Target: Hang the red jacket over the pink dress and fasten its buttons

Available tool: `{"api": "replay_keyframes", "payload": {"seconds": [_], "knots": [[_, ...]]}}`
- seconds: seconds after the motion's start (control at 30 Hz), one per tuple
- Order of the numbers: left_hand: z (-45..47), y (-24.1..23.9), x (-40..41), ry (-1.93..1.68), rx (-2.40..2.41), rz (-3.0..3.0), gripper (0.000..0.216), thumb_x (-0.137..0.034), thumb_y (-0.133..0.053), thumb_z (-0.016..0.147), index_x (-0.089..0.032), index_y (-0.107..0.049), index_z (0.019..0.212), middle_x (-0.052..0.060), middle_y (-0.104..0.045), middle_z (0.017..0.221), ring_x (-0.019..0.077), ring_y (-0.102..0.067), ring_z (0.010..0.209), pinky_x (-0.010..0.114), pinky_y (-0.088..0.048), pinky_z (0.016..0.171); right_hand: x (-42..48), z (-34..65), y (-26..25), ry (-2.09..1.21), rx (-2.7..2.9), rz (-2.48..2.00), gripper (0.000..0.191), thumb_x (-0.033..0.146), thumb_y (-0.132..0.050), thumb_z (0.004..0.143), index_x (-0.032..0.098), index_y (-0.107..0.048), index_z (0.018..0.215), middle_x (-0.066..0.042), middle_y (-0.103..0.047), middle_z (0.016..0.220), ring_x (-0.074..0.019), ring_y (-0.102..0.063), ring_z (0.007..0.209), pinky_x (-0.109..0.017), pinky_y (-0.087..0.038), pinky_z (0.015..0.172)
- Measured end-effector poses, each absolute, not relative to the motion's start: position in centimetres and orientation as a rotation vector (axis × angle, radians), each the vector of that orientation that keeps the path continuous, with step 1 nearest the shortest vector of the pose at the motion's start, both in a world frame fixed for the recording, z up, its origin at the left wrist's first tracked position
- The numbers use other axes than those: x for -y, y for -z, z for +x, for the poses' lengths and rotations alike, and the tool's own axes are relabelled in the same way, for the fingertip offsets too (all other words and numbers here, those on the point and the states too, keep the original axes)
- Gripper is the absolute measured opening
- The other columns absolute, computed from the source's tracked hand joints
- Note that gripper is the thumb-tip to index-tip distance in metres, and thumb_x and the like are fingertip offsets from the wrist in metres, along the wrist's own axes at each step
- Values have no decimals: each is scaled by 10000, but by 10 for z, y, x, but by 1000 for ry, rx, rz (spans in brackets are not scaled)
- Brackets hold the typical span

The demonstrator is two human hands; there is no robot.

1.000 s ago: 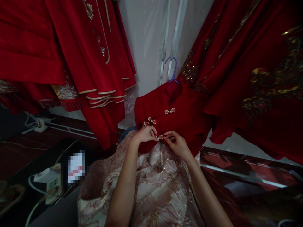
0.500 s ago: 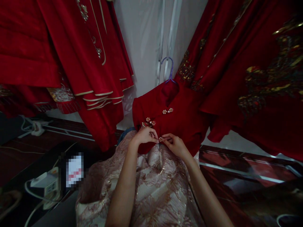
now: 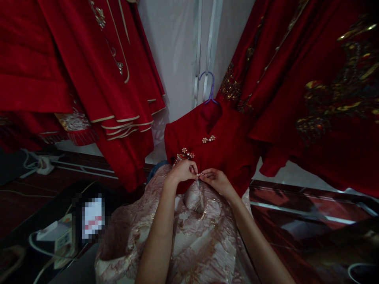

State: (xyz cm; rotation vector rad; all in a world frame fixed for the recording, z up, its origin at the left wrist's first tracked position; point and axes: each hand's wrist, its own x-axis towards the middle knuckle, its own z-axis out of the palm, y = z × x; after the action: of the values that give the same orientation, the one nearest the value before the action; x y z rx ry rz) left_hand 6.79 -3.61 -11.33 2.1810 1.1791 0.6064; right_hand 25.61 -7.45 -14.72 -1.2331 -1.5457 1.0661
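Note:
A red jacket hangs on a purple hanger, its front facing me. Pearl flower clasps run down the front; one pearl clasp lies near the collar, and a beaded ornament sits at the left of the chest. Lower down, my left hand pinches one side of another small pearl flower clasp. My right hand has its fingertips closed on that clasp's other side. Fingers partly hide it, so whether its halves are joined I cannot tell. Below both hands is pale pink brocade fabric with gold threads.
Red garments with gold trim hang at the left. More red garments with gold beadwork hang at the right. A power strip with a white cable and a blurred-out white patch lie at lower left. Metal rack bars cross the lower right.
The view has shifted slightly. Both hands stay at the same clasp, and its flower, which faced me earlier, now shows less between the fingertips, with a pearl beside my left fingers.

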Motion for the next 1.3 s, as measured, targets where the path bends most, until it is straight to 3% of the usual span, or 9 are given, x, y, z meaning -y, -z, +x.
{"api": "replay_keyframes", "payload": {"seconds": [0.2, 0.37, 0.47, 0.63, 1.1, 1.3], "knots": [[66, 112, 37, -536, -1162, 2159, 311, -314, -770, 527, -166, -651, 774, -20, -618, 666, 100, -543, 598, 186, -359, 530, 77, 256, 137, -1360, 1385, -1171, 366, 362, -735, 619, 120, -663, 885, -79, -709, 826, -144, -649, 737, -283, -496, 731], [65, 109, 38, -532, -1156, 2157, 296, -313, -781, 520, -160, -637, 729, -19, -612, 639, 102, -544, 595, 187, -358, 529, 81, 253, 130, -1353, 1425, -1107, 335, 359, -752, 585, 119, -681, 808, -57, -700, 780, -131, -634, 712, -275, -489, 738], [66, 108, 39, -567, -1150, 2149, 302, -319, -783, 518, -151, -623, 712, -8, -626, 653, 108, -557, 605, 192, -372, 538, 83, 253, 127, -1322, 1442, -1134, 350, 382, -743, 593, 118, -676, 814, -50, -687, 758, -112, -602, 639, -228, -471, 601], [68, 101, 43, -639, -1052, 2018, 291, -296, -771, 542, -139, -590, 707, 9, -635, 654, 124, -594, 633, 202, -421, 570, 83, 255, 128, -1332, 1478, -1185, 383, 420, -696, 661, 118, -655, 894, -60, -668, 799, -67, -499, 513, -164, -322, 399], [68, 87, 50, -703, -951, 1857, 287, -306, -771, 564, -128, -585, 691, 25, -653, 649, 120, -616, 629, 210, -462, 605, 84, 246, 125, -1231, 1424, -1174, 391, 470, -661, 687, 136, -631, 887, -29, -605, 729, -72, -473, 516, -170, -331, 398], [62, 85, 50, -707, -1030, 1609, 431, -483, -720, 623, -120, -604, 826, 48, -655, 690, 112, -614, 569, 246, -502, 578, 89, 254, 111, -1278, 1440, -1151, 366, 450, -667, 688, 150, -635, 896, -44, -634, 779, -74, -478, 527, -175, -340, 401]]}}
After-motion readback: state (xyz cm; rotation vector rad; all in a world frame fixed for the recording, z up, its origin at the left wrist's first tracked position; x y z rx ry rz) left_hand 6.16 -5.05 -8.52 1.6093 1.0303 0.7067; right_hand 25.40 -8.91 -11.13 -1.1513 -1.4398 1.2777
